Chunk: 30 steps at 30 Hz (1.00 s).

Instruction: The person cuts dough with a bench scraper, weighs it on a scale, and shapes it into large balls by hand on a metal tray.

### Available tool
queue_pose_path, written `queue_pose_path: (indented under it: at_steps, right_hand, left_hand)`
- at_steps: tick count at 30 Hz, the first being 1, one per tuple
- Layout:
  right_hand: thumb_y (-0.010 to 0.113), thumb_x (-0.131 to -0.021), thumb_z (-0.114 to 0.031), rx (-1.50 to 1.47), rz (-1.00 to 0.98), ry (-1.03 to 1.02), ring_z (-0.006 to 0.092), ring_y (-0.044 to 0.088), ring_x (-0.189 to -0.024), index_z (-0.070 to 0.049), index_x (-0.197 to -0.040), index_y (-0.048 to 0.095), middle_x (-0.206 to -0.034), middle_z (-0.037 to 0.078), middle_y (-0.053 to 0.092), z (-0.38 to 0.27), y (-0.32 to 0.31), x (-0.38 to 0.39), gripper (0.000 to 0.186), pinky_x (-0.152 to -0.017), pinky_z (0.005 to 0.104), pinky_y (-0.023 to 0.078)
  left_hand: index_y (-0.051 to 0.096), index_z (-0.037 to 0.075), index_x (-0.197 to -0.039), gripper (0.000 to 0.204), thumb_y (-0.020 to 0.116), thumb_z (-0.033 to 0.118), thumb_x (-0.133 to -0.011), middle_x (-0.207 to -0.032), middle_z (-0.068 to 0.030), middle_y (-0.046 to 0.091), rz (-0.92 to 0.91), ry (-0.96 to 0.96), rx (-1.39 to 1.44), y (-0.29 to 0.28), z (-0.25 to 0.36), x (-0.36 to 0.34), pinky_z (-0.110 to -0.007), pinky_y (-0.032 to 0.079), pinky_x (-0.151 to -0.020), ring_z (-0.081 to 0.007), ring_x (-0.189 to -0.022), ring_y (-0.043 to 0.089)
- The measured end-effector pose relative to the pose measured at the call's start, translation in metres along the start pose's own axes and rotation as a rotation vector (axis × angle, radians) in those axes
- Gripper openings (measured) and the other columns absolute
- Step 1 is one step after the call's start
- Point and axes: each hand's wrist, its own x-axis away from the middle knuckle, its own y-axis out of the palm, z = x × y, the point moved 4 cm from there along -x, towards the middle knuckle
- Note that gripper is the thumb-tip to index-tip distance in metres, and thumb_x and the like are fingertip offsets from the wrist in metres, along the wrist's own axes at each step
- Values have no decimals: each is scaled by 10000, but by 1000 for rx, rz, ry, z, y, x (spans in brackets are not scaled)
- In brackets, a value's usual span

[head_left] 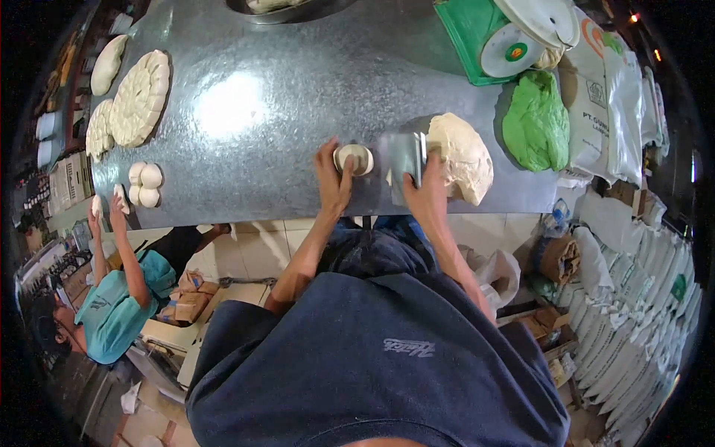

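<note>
A small round piece of dough [358, 159] rests on the metal table. My left hand [334, 181] is closed about its left side, the thumb lying along the near side and the fingers behind. In my right hand [427, 195] is a metal dough scraper [406, 160], blurred by motion and held upright by its top edge. Just right of the scraper sits a large lump of pale dough [465, 162], next to my right fingers. Part of the lump's left side is hidden by the scraper and hand.
A green scale [484, 45] stands at the far right, with a green plastic bag [538, 123] before it. Scored dough rounds [141, 100] and dough balls [146, 185] lie at left, near a co-worker [123, 298] handling dough. A metal bowl [298, 13] is at the far edge.
</note>
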Motion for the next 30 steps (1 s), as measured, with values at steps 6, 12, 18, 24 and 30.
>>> queue_pose_path:
  at_steps: [6, 12, 18, 24, 30]
  right_hand:
    - [601, -800, -89, 73, -195, 67, 453, 582, -856, 41, -1130, 377, -945, 289, 569, -7, 54, -7, 419, -663, 508, 469]
    - [625, -812, -120, -92, -60, 104, 505, 534, -856, 52, -1104, 354, -929, 322, 551, -13, 96, -15, 434, -670, 519, 445]
    - [710, -796, -129, -370, 233, -21, 291, 599, -953, 26, -1193, 385, -1025, 200, 597, 7, 28, 16, 536, -825, 359, 460]
    - [699, -810, -185, -98, 283, 164, 292, 593, -966, 7, -1225, 393, -1044, 183, 593, 14, -28, 54, 550, -833, 378, 456]
    - [662, -803, -188, 328, 177, 105, 445, 595, -911, 19, -1203, 391, -1027, 262, 602, -8, -66, 30, 525, -742, 487, 465]
  left_hand:
    - [531, 70, -1226, 376, 568, 277, -914, -1188, -155, 504, -169, 3, -200, 17, 8, 10, -432, 341, -960, -337, -1129, 414]
    - [541, 71, -1200, 379, 609, 275, -888, -1133, -189, 523, -39, -11, -98, 10, 16, -4, -394, 368, -937, -339, -1050, 471]
    - [681, 98, -964, 284, 731, 263, -738, -957, -112, 560, 21, 337, -563, -86, -48, -100, -399, 421, -832, -320, -924, 520]
    - [614, 96, -1032, 437, 772, 246, -653, -1024, -107, 612, -69, 542, -275, -18, -27, -14, -424, 436, -839, -320, -987, 543]
    - [558, 81, -1147, 576, 794, 370, -709, -1173, -202, 472, 78, 153, -493, -86, -10, -130, -438, 408, -900, -344, -1082, 467]
